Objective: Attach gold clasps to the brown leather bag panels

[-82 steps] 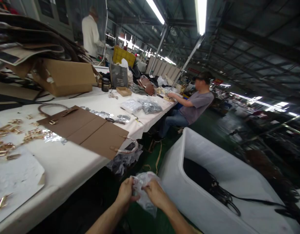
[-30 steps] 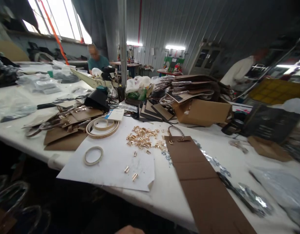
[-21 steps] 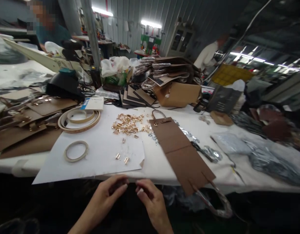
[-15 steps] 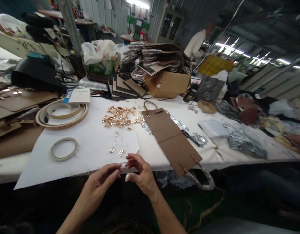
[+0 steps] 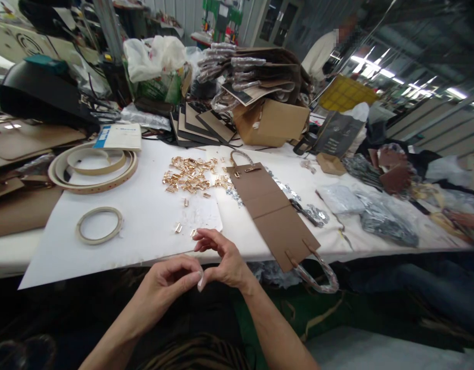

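Note:
In front of the table's near edge, my left hand is closed in a pinch, thumb against fingers. Whatever it may hold is too small to make out. The thumb of my right hand meets those fingertips, while its fingers curve up and apart from the thumb. Just beyond the right fingers, a gold U-shaped metal fitting lies partly covered, and another gold fitting is to its left. Farther back is a heap of gold fittings. To the right lies a brown bag panel with wrapped handles.
A tape roll and coiled strips lie on the white sheet at left. Behind stand a cardboard box and stacked panels. Plastic-wrapped packs lie at right. A person is in the background.
My hands have come together, the right thumb now touching the left fingertips. The left fingers have closed into a tighter pinch. The camera view has tilted down slightly.

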{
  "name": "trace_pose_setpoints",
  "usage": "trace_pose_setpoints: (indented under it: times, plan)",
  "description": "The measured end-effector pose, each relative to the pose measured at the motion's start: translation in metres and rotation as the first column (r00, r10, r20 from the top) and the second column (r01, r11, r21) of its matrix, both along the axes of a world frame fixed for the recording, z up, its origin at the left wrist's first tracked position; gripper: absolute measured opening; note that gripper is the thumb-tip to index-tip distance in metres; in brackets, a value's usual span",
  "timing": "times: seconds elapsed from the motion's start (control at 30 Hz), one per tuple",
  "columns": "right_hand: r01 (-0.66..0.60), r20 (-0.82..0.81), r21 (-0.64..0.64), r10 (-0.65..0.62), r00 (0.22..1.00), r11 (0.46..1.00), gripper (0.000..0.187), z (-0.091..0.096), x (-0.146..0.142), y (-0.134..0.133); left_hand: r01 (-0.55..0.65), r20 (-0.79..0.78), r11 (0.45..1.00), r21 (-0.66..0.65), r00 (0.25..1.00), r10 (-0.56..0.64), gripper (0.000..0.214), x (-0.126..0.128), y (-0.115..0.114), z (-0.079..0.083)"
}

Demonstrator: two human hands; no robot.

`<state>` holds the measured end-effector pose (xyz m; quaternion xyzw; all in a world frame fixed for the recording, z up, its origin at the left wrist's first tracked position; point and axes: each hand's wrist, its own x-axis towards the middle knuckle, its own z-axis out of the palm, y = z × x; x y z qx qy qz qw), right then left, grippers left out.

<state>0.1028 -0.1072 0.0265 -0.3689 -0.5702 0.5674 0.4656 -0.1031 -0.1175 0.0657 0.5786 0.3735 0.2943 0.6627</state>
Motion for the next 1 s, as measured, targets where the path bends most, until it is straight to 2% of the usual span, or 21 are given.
trace_pose_setpoints:
  times: [0.1,0.2,0.27,0.33,0.4,0.47,0.53,0.63,0.77,0.87,1.0]
  plan:
    - [0.005,0.060,-0.012,-0.004,0.998,1.000,0.096,0.004,0.005,-0.002,-0.069,-0.032,0.997,0.030,0.997,0.070,0.029,0.001,-0.005,-0.003]
    - [0.052,0.106,-0.060,-0.046,0.993,0.997,0.085,0.003,0.009,-0.010,-0.264,-0.036,0.960,0.089,0.963,0.268,0.027,0.005,-0.009,-0.008]
    - [0.068,0.039,-0.106,-0.064,0.997,0.992,0.077,0.003,0.008,-0.019,-0.359,-0.050,0.917,0.174,0.927,0.372,0.023,0.011,-0.010,-0.011]
    - [0.090,-0.059,-0.145,-0.099,0.993,0.985,0.074,0.004,0.002,-0.026,-0.389,-0.059,0.887,0.251,0.908,0.415,0.020,0.019,-0.009,-0.014]
    - [0.171,-0.051,-0.160,-0.181,0.982,0.972,0.058,0.007,-0.007,-0.031,-0.390,-0.040,0.877,0.281,0.908,0.416,0.019,0.027,-0.008,-0.016]
    - [0.291,0.051,-0.142,-0.286,0.957,0.946,0.031,0.009,-0.014,-0.032,-0.409,-0.005,0.871,0.272,0.904,0.427,0.018,0.034,-0.007,-0.017]
    - [0.368,0.128,-0.126,-0.353,0.927,0.921,0.017,0.009,-0.018,-0.031,-0.439,0.020,0.865,0.244,0.894,0.448,0.018,0.040,-0.006,-0.018]
    - [0.375,0.097,-0.145,-0.364,0.926,0.915,0.019,0.005,-0.017,-0.027,-0.470,0.043,0.860,0.199,0.881,0.471,0.020,0.046,-0.005,-0.022]
    - [0.360,-0.031,-0.145,-0.368,0.929,0.921,0.039,-0.003,-0.012,-0.021,-0.477,0.077,0.855,0.205,0.878,0.472,0.020,0.052,-0.001,-0.026]
    - [0.393,0.063,-0.106,-0.388,0.920,0.914,0.026,-0.008,-0.010,-0.016,-0.481,0.079,0.848,0.222,0.876,0.476,0.021,0.054,0.004,-0.027]
    - [0.383,0.157,-0.059,-0.371,0.915,0.922,0.025,-0.010,-0.009,-0.011,-0.495,0.108,0.855,0.158,0.869,0.483,0.024,0.058,0.006,-0.029]
